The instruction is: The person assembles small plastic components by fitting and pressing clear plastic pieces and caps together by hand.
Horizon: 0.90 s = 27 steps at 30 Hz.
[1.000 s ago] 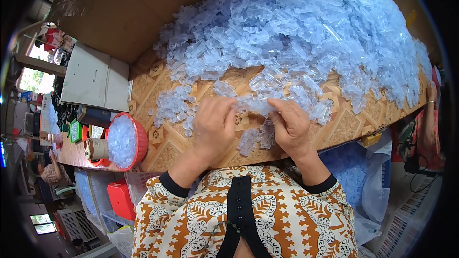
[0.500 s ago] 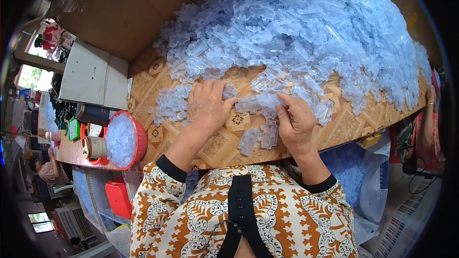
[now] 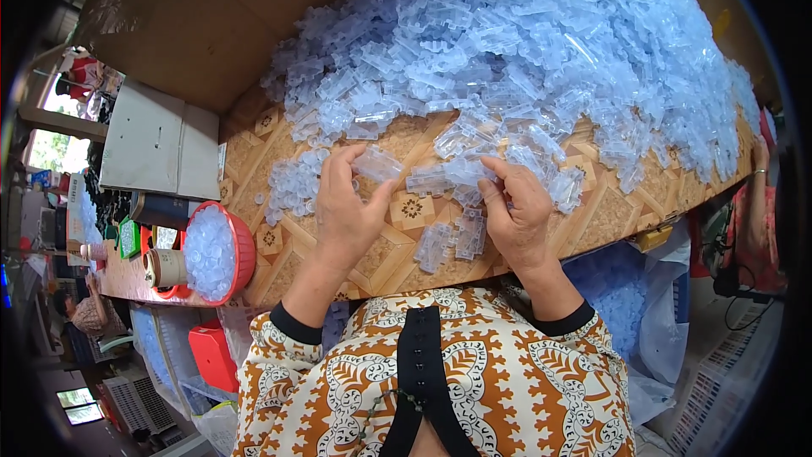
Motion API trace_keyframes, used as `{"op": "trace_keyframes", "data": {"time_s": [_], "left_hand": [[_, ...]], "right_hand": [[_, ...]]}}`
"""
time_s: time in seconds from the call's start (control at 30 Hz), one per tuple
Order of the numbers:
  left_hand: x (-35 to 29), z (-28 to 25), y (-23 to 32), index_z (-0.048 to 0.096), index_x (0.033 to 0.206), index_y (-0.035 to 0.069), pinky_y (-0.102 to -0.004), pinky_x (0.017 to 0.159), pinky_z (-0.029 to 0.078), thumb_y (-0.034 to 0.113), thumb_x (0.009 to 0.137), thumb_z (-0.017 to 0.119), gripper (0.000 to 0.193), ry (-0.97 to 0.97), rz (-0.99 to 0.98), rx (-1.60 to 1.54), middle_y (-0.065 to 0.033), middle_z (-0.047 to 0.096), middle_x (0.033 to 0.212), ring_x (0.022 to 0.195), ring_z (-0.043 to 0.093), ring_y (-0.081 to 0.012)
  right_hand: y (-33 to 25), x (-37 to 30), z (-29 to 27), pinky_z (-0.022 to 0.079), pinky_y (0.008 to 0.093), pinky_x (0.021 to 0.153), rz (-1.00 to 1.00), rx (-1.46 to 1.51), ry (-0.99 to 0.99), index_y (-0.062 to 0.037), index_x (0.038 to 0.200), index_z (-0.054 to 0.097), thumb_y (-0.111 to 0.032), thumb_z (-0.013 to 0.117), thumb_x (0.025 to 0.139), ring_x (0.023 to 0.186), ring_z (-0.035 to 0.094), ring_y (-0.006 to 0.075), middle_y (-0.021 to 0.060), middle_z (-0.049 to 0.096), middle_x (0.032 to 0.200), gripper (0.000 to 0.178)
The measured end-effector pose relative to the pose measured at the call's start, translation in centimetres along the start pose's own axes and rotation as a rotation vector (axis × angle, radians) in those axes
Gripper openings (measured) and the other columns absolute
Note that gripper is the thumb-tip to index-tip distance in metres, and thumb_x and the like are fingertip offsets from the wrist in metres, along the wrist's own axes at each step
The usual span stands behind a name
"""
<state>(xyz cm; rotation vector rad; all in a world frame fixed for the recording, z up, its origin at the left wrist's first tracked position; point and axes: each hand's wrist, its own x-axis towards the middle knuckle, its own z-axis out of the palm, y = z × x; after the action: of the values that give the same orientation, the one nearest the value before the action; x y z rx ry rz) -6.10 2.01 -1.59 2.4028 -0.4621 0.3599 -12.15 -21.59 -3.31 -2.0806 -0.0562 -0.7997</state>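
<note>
My left hand (image 3: 348, 213) is bent over the table, with a long clear plastic piece (image 3: 378, 164) between its thumb and fingertips. My right hand (image 3: 519, 213) pinches the end of another clear plastic piece (image 3: 452, 175), which lies among others of its kind. Close to the left fingers is a small heap of round clear caps (image 3: 292, 186). Two or so ribbed clear pieces (image 3: 448, 243) lie nearer to me, between my hands. A huge pile of clear plastic pieces (image 3: 507, 42) rises at the back.
A red basket (image 3: 244, 254) full of round clear caps stands at the table's left edge, beside a cream container (image 3: 169, 266). Cardboard (image 3: 186, 25) walls the back. A white box (image 3: 156, 140) is at left. Another person's arm (image 3: 757, 195) shows far right.
My left hand has come off the caps and turned more upright, its thumb and fingers now around a clear piece. My right hand has barely moved. The view has shifted slightly.
</note>
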Motion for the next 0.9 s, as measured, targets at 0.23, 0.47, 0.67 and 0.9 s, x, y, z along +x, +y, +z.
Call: {"op": "trace_keyframes", "data": {"time_s": [0.23,0.47,0.67,0.9], "left_hand": [[-3.1,2.5,2.8,0.051,0.133,0.001,-0.0405,0.098,0.053,0.011,0.081,0.085,0.063,-0.058,0.123,-0.312,-0.0217,0.058,0.133,0.118,0.062,-0.0367],[-3.2,3.7,4.3,0.051,0.136,0.000,-0.0360,0.095,0.055,0.009,0.085,0.083,0.060,-0.116,-0.078,-0.581,-0.0183,0.059,0.130,0.112,0.064,-0.0256],[-4.0,4.3,3.8,0.049,0.138,0.000,-0.0330,0.099,0.055,0.004,0.089,0.080,0.058,-0.163,-0.220,-0.888,-0.0145,0.052,0.137,0.116,0.060,-0.0182],[-5.0,4.6,3.6,0.048,0.138,0.002,-0.0349,0.102,0.055,0.009,0.091,0.079,0.057,-0.126,-0.135,-0.896,-0.0180,0.044,0.148,0.124,0.059,-0.0225]], "right_hand": [[0.0,-0.3,0.2,0.053,0.0364,0.066,-0.054,0.035,-0.049,0.0005,0.107,0.073,0.007,0.074,0.080,0.075,0.068,0.0302,0.0155,0.073,0.091,0.028],[0.1,-1.0,-0.2,0.051,0.0296,0.066,0.075,0.246,-0.073,-0.0007,0.113,0.074,0.002,0.076,0.084,0.074,0.064,0.0181,0.0110,0.073,0.093,0.029],[-0.5,-1.8,0.4,0.049,0.0251,0.070,0.153,0.446,-0.129,-0.0010,0.118,0.073,0.001,0.075,0.088,0.079,0.060,0.0103,0.0053,0.070,0.099,0.030],[-1.5,-2.9,0.5,0.049,0.0237,0.071,0.128,0.476,-0.114,0.0000,0.119,0.071,0.005,0.074,0.088,0.081,0.059,0.0094,0.0056,0.068,0.103,0.031]]}}
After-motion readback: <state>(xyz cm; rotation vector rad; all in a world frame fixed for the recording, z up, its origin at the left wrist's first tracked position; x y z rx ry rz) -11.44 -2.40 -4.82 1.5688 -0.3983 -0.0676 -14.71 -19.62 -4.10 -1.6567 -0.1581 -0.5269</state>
